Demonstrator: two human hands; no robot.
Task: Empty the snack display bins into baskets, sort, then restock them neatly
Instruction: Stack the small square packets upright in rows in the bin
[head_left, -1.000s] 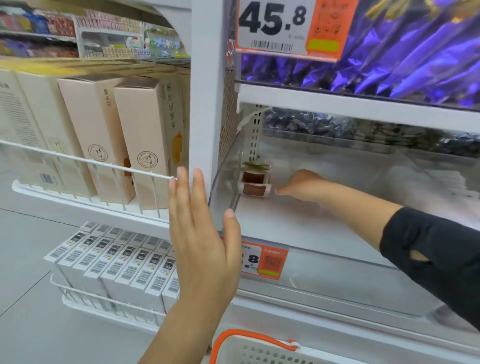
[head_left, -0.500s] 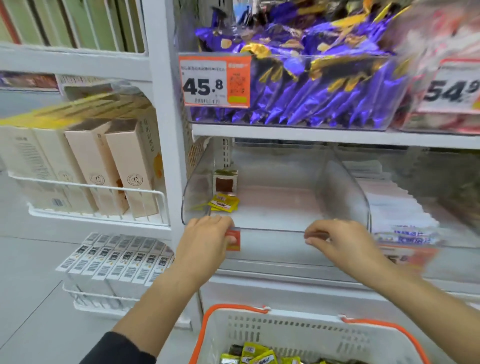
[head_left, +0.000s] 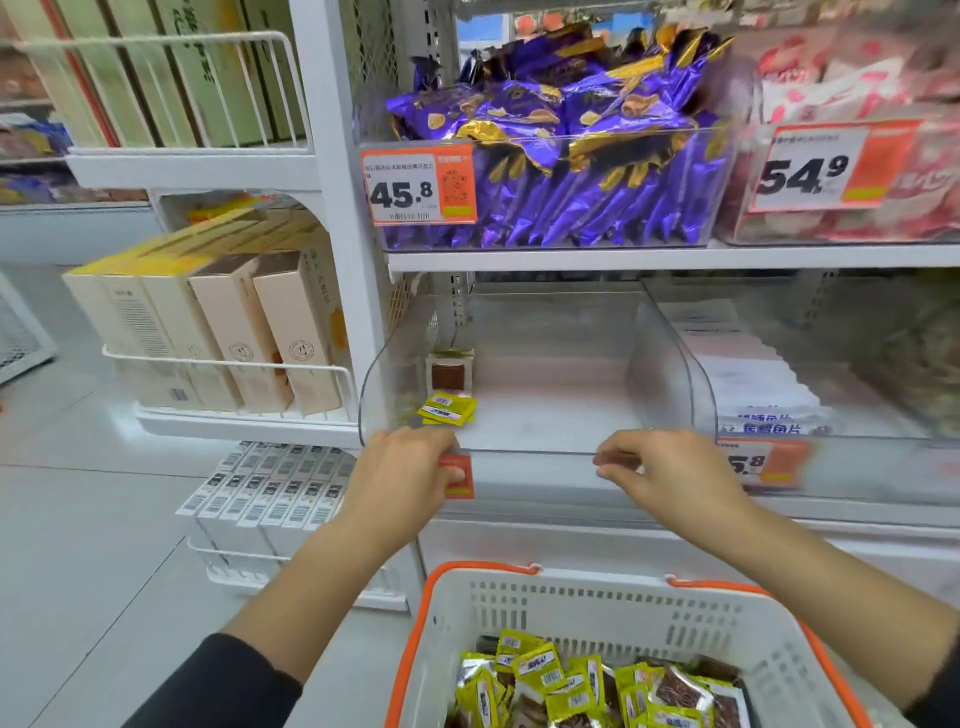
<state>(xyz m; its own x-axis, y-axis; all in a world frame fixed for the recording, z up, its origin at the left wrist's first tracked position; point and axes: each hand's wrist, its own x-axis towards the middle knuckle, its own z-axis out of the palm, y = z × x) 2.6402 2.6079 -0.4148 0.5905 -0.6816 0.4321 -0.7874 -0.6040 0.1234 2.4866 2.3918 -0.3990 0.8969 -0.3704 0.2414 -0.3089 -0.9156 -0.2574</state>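
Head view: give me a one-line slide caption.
Both hands, left and right, grip the front lip of a nearly empty clear bin above a white basket of snack packets.

bin (head_left: 670, 358) open-topped, packets (head_left: 448, 408) (left corner) obstruct

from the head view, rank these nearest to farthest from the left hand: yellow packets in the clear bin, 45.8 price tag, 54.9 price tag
Measured from the left hand, which grips the clear bin at its front left corner:
1. yellow packets: just beyond the hand, inside the bin's left front.
2. 45.8 price tag: one shelf up, above the hand.
3. 54.9 price tag: upper shelf, far right.
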